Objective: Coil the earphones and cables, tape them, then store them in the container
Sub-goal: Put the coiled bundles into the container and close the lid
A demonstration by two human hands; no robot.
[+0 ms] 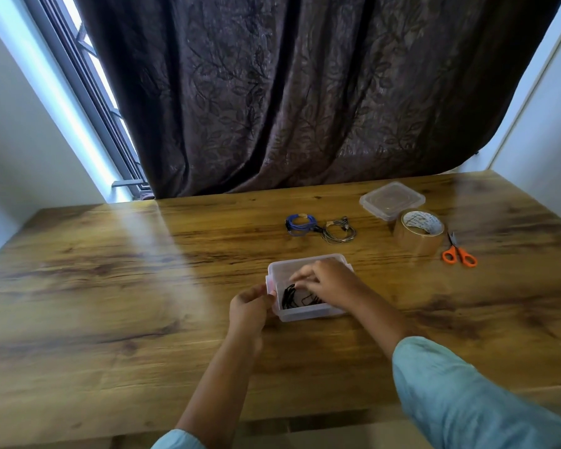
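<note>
A clear plastic container [305, 314] stands on the wooden table in front of me. A coiled black cable [293, 298] lies inside it. My right hand [326, 281] reaches into the container from above, its fingertips on the black coil. My left hand [250, 307] grips the container's left wall with thumb and fingers. Farther back lie a coiled blue cable [300, 224], bound with tape, and beside it on the right coiled grey earphones [339, 234].
The container's lid [392, 199] lies at the back right. In front of it stands a roll of brown tape [418, 231], with orange-handled scissors [459, 252] to its right. A dark curtain [305, 92] hangs behind the table's far edge.
</note>
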